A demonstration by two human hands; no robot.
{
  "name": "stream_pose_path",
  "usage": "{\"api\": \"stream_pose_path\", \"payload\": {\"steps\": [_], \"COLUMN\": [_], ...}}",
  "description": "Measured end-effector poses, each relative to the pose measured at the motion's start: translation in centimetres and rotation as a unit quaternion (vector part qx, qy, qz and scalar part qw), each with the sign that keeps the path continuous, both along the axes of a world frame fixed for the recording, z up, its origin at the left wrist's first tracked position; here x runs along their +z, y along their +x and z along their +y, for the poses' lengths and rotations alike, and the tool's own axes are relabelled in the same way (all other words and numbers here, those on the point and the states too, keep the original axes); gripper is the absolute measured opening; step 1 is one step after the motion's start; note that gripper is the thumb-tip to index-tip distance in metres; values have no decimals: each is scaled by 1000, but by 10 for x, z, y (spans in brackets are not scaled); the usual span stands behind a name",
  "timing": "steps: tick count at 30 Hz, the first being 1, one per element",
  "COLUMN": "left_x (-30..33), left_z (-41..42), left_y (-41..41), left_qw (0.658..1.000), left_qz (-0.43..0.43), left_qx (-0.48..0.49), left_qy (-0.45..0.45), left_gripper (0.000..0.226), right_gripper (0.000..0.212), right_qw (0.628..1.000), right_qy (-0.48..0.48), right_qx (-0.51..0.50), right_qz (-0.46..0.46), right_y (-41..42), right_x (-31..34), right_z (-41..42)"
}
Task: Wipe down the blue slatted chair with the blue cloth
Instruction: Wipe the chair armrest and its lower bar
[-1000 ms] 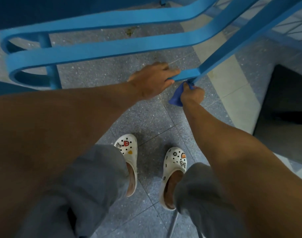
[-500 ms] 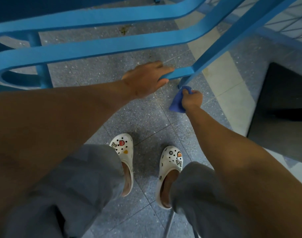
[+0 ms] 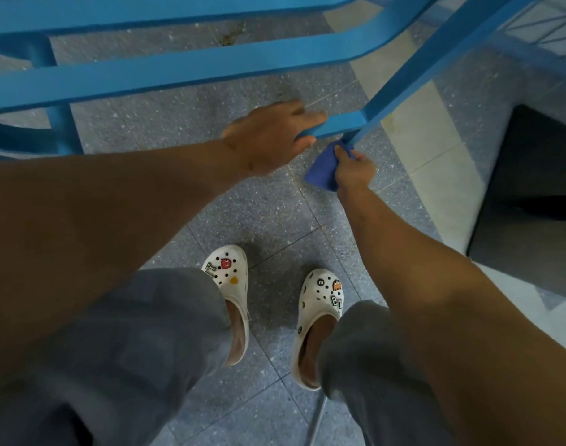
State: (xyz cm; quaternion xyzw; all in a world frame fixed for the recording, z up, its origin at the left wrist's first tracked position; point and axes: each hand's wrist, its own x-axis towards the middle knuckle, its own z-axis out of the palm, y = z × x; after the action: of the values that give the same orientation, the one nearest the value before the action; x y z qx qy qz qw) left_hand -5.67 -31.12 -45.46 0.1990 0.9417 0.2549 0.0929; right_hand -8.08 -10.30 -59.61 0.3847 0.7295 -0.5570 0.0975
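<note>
Since the earlier frame the cloth [image 3: 321, 169] has slid back up the chair leg [image 3: 413, 78] and now touches it just under the joint where the low crossbar [image 3: 337, 123] meets it, having been a little lower down a moment ago. The right hand [image 3: 355, 170] holds the cloth bunched, fingers curled round it, and presses its upper edge against the leg. The left hand [image 3: 272, 136] grips the crossbar just beside the joint, fingers over the top and thumb beneath, steadying the blue chair [image 3: 178, 69], whose slats run across the top of the view above the speckled floor [image 3: 243, 204]. The step in hand looks like scrubbing the lower leg in short strokes. The next move probably calls for carrying the cloth round the joint and along the crossbar, so the left hand would have to shift clear. The white clogs [image 3: 230, 284] stand well back.
</note>
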Motion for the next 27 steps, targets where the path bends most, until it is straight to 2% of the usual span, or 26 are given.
{"api": "stream_pose_path", "payload": {"steps": [4, 10, 12, 16, 19, 22, 25, 27], "left_x": [0, -2, -3, -5, -6, -8, -9, -9], "left_z": [0, 0, 0, 0, -1, -1, -1, -2], "left_y": [-1, -2, -1, -2, -3, -5, -5, -4], "left_qw": [1000, 1000, 1000, 1000, 999, 999, 999, 999], "left_qz": [-5, -24, -27, -26, -28, -33, -39, -36], "left_qx": [-3, 11, 12, 13, 21, 15, 13, 20], "left_qy": [-11, -6, -6, 3, 12, 12, 13, 17], "left_gripper": [45, 46, 47, 46, 46, 47, 47, 47], "right_gripper": [32, 16, 19, 27, 35, 51, 50, 30], "right_qw": [998, 979, 974, 980, 985, 972, 954, 966], "right_qy": [-30, -70, -73, -60, -62, -122, -172, -144], "right_qx": [-27, -160, -178, -178, -160, -162, -216, -212], "right_qz": [-39, 103, 122, 72, -23, -116, -113, -45], "right_y": [-5, 11, 11, 5, 1, -12, -14, -5], "right_x": [-7, 13, 16, 9, 3, 10, 15, 16], "right_z": [-8, -34, -41, -45, -41, -37, -41, -45]}}
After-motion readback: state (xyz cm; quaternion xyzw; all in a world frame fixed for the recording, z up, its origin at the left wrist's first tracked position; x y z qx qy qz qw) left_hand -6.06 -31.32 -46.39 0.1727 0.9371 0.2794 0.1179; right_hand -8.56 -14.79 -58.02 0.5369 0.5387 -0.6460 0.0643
